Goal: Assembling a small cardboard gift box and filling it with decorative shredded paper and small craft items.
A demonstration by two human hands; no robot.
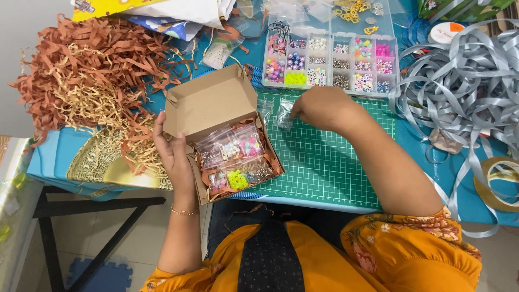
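left hand (174,154) grips the edge of the cardboard box (216,116) filled with bead bags. right hand (319,108) pinches a small clear bag (284,114) over the green cutting mat (324,162), near the bead organiser (331,62).

Home craft table w/ gift-packing supplies

Looked like a home hobby/small-biz craft corner: green gridded cutting mat (330,162) lay on a blue-covered table (459,178), w/ a clear compartment organizer (331,60) full of coloured beads behind it. Heaps of brown & tan shredded paper filler (92,70) sat at one side, a tangle of grey satin ribbon (465,86) at the other, plus a tape roll (500,184) near the edge. A small cardboard box (216,108) held clear bead bags. Tiled floor (130,238) & a blue foam puzzle mat (102,276) below suggested a room in a house, not a shop.
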